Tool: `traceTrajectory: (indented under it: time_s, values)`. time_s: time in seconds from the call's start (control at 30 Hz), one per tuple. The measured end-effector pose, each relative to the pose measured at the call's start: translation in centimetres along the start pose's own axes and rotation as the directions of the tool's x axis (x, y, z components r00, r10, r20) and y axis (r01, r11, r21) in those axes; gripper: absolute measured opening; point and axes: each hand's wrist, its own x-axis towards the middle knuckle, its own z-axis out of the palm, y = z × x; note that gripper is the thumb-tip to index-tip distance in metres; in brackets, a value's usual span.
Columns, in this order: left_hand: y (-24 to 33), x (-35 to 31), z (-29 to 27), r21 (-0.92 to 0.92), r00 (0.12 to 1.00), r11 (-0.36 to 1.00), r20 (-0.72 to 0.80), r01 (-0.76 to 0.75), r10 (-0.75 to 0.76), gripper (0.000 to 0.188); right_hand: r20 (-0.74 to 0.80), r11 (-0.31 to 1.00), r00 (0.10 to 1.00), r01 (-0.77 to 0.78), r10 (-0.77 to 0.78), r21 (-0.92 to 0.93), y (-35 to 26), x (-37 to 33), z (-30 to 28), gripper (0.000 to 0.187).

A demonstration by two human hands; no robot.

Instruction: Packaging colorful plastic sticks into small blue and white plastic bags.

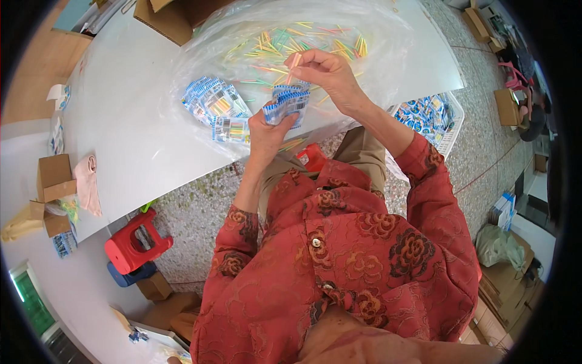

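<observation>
Two hands: the left hand (pixel 264 138) and the right hand (pixel 334 76) are being held close together in the upper centre of the frame, probably so that little reach is being needed between them.
Held packets: several blue-and-white packets (pixel 287 107) are being gripped low down by the left fingers, which are being pressed together with the thumb across the front; the upper edges are apparently being left free by this low hold.
Pinched sticks: a few pinkish-orange sticks (pixel 293 68) are being pinched between the right thumb and fingers, with their lower ends being pointed at the packets' upper edges; whether any packet is being entered cannot be told.
Loose sticks: coloured sticks (pixel 267 45) are being spread at the upper centre of the frame, beyond the hands, presumably for easy picking.
Clear plastic sheet: the sticks are being carried by a crumpled plastic sheet (pixel 189 68) on the white counter (pixel 130 130), perhaps so that strays are being caught.
Packet pile: other packets (pixel 212 100) are being heaped left of the hands, where the working space is likely being spared.
White basket: more packets (pixel 424 115) are being contained by a basket (pixel 448 144) at the upper right of the frame, beside the counter.
</observation>
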Motion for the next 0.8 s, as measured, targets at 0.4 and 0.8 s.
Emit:
traceTrajectory:
  time_s: [0.4, 0.8]
  values:
    - [1.0, 0.0, 0.0, -0.031, 1.000, 0.999, 0.009, 0.009, -0.009, 0.020, 0.059, 0.991, 0.997, 0.053, -0.046, -0.126, 1.0, 0.0, -0.5, 0.009]
    - [0.9, 0.0, -0.1, -0.025, 0.999, 1.000, -0.030, -0.010, 0.009, 0.021, 0.213, 0.893, 0.977, 0.091, 0.005, -0.440, 0.1, -0.3, 0.1, 0.027]
